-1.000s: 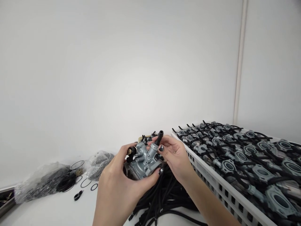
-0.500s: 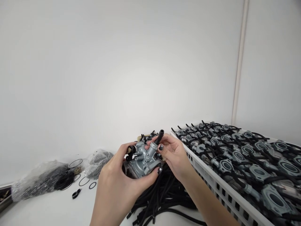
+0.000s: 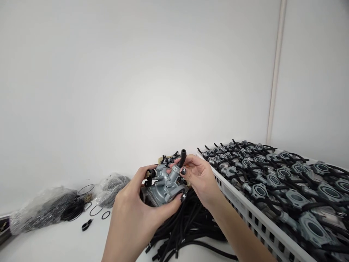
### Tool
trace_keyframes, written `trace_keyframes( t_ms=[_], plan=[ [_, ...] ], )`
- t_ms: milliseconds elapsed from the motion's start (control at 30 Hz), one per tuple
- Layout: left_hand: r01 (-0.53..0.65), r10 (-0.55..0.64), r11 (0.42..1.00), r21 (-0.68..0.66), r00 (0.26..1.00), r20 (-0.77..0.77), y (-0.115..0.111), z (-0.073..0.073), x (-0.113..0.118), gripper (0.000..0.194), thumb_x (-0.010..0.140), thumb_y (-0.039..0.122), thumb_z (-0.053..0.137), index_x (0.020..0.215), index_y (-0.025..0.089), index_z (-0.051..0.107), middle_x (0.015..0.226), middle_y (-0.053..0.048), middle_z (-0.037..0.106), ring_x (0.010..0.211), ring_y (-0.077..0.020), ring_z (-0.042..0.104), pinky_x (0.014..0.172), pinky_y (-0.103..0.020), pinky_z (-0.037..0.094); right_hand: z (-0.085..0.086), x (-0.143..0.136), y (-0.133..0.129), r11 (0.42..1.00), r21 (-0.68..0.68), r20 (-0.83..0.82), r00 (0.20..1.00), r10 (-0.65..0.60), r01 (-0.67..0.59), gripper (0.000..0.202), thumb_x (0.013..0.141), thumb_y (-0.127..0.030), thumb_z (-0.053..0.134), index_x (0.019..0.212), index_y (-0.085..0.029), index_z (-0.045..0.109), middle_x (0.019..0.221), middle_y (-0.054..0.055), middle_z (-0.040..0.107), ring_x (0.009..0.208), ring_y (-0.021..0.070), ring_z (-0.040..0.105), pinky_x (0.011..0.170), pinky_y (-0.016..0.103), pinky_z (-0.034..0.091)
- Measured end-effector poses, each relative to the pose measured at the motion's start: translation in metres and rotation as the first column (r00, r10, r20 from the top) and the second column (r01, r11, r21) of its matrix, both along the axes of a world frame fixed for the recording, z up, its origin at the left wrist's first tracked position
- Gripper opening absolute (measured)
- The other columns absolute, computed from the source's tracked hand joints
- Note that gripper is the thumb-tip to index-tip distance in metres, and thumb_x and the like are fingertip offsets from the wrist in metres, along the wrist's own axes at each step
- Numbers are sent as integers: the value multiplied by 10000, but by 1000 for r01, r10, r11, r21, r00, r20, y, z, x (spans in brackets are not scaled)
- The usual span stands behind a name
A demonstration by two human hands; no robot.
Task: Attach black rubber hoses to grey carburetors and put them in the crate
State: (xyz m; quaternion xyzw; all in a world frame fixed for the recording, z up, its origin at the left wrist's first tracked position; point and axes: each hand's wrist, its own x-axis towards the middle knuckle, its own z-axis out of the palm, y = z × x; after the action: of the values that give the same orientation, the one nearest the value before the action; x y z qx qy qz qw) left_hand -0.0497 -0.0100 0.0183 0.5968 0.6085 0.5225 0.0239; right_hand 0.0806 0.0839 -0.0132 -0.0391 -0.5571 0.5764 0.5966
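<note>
While left hand (image 3: 136, 211) grips metal part (image 3: 163, 187), right hand (image 3: 200, 178) pinches its capped neck, apparently; black hoses (image 3: 188, 229) below hands.

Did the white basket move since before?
No. The basket looks shifted only because the whole view did; it keeps its place beside the pipe.

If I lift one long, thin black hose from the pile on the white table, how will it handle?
Probably bendy rather than rigid, since several black hoses lie in curves. It may drag others along, as they cross and overlap. Each looks slender, so likely light, though weight can't be confirmed by sight.
</note>
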Motion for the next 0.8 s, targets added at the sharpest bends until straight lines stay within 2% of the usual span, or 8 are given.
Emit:
trace_keyframes(
  t_ms=[267,400,800],
  plan=[
    [100,-95,993,-59,993,72,0,4,0,407,612,397,753,993,294,653,835,53,724,728,-176,651,672,-277,515,1,2,2,999,25,9,1000,-21,20,252,756,-413,819,911,-228,750,894,43,773,793,182,738,774,326,580],
    [96,-92,993,-66,993,69,0,5,0,401,615,396,752,992,298,655,863,49,730,758,-185,656,684,-284,511,2,3,1,998,53,24,1000,-19,18,229,763,-393,816,905,-224,757,858,43,773,799,177,738,754,299,581],
    [81,-76,995,-59,994,76,2,3,0,418,608,398,766,998,287,662,856,36,738,750,-198,672,655,-282,525,-1,2,1,1000,-8,19,1000,-24,24,217,729,-343,851,875,-219,749,838,5,733,795,144,729,742,239,563]
  ],
)
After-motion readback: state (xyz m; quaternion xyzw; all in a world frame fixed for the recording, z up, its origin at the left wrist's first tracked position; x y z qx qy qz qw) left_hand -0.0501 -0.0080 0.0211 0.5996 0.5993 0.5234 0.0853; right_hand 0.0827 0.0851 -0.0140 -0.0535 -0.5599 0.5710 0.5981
